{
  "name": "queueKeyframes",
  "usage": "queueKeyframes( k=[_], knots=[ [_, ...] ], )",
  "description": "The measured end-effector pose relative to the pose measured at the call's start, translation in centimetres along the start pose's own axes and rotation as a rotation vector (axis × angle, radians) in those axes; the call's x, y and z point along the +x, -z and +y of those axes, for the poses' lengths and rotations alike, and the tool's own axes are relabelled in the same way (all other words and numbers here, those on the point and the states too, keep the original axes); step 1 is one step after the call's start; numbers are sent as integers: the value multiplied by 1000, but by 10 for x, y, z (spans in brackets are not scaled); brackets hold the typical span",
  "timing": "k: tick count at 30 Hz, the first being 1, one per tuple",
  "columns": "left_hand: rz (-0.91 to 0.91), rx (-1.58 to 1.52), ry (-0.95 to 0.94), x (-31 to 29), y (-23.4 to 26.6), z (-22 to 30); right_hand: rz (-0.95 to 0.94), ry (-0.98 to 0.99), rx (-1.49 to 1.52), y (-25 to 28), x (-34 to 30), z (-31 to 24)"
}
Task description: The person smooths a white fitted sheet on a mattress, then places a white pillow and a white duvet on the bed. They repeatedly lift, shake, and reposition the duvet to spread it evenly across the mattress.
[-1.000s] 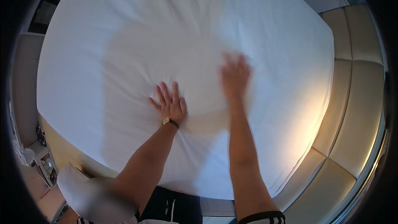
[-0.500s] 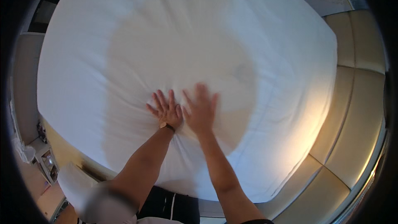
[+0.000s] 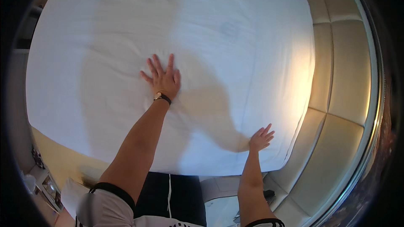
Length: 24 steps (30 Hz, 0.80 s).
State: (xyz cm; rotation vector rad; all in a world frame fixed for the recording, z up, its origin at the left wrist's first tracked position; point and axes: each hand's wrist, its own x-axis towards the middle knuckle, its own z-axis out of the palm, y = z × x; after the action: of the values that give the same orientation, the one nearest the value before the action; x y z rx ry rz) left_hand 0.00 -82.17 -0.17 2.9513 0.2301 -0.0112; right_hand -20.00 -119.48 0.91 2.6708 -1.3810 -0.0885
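A white fitted sheet covers the mattress in front of me, faintly creased around my left hand. My left hand lies flat on the sheet near the middle of the bed, fingers spread, a dark-strapped watch on its wrist. Over near the bed's right side, my right hand is at the sheet, palm down with its fingers apart and holding nothing. Whether it presses on the cloth or hovers just above it, I cannot tell. My shadow falls across the sheet.
A padded beige headboard runs along the right side of the bed. At the lower left, a white pillow-like bundle lies beside the yellowish bed base. A small shelf unit stands farther left. Near my right arm is a pale cabinet top.
My right hand has moved from beside the left hand to the right edge of the bed. My left hand stays flat on the sheet while the whole view has shifted.
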Motion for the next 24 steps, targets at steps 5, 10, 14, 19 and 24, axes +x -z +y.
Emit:
queueKeyframes(
  k=[5, 10, 14, 19, 24],
  knots=[
    [-134, -69, -230, -92, 25, -15, 92, 366, 83, 18, -125, -66],
    [-295, -13, -403, -209, 33, -58, -83, 1012, 108, 29, -263, -117],
    [-346, 72, -249, -260, 56, -123, -139, 735, 142, 24, -267, -49],
    [-429, 37, 203, -320, 86, -193, -231, 545, -118, 23, -246, 60],
    [-838, -252, 469, -369, 92, -271, -573, 530, 56, 27, -203, 112]
  ],
)
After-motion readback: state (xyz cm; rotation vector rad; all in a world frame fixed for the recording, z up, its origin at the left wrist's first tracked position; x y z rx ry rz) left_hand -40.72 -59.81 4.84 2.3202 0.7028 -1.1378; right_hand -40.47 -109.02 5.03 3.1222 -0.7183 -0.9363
